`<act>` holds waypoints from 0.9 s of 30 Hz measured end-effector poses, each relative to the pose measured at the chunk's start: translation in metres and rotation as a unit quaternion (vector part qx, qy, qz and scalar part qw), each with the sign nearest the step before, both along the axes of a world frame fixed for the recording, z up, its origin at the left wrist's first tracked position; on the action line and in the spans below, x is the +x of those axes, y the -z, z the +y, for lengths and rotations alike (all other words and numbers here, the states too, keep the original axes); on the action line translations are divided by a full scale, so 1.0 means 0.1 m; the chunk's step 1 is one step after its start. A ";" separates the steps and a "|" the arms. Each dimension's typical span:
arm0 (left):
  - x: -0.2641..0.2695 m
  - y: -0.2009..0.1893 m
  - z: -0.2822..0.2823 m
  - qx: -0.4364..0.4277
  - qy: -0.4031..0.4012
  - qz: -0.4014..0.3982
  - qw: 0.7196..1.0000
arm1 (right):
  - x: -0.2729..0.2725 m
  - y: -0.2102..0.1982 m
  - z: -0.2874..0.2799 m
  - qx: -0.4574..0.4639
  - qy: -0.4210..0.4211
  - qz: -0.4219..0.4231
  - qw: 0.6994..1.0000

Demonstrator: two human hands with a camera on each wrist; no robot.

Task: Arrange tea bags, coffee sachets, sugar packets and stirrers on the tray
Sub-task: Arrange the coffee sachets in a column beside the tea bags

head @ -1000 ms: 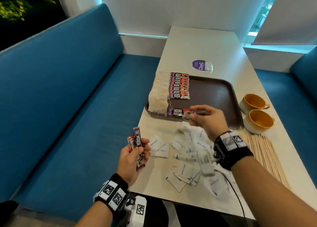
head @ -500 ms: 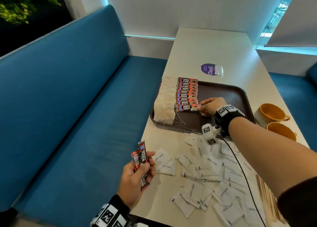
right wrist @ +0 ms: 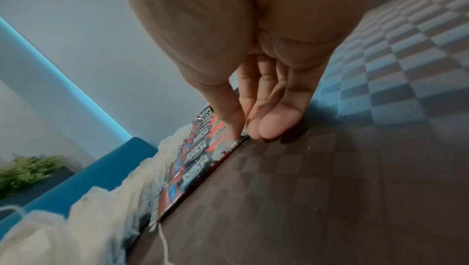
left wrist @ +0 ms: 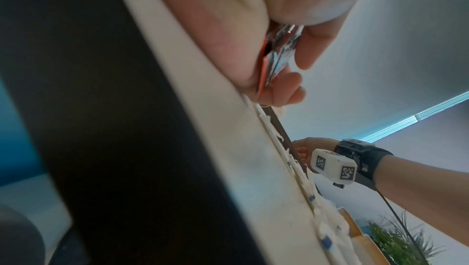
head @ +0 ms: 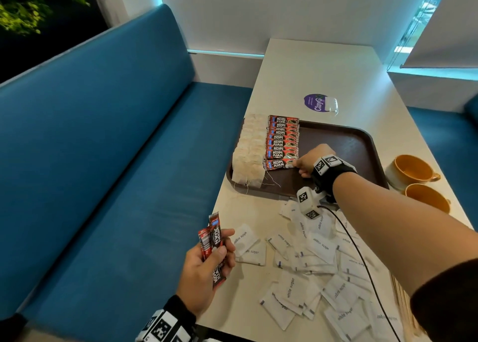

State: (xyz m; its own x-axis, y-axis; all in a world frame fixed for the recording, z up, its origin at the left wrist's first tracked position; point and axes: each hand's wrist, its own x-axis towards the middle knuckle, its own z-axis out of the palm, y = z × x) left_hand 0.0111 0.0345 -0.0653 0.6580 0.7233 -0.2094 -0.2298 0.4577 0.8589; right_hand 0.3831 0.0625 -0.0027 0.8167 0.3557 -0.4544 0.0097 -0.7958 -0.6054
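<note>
Right hand (head: 311, 160) over the brown tray (head: 344, 145), straight fingertips (right wrist: 234, 128) pressing the right end of the nearest coffee sachet (head: 278, 164), nothing grasped. Sachet lying flat at the near end of the sachet row (head: 283, 140), just beside the row of tea bags (head: 249, 155) along the tray's left side. Left hand (head: 204, 269) near the table edge, fingers curled around spare coffee sachets (head: 214, 238). Scattered on the table (head: 310, 65) before the tray, white sugar packets (head: 310, 264). Right of the tray, two yellow cups (head: 413, 181).
</note>
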 end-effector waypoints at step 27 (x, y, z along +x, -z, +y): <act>-0.03 0.06 0.02 0.026 0.011 0.025 0.999 | -0.14 -0.08 0.11 -0.073 -0.331 -0.218 0.915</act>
State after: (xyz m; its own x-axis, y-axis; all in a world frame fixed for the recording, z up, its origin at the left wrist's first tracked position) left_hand 0.0082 0.0370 -0.0712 0.6635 0.7197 -0.2045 -0.1773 0.4169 0.8915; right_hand 0.3688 0.0736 0.0056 0.5586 0.7998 -0.2198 0.7346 -0.6001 -0.3165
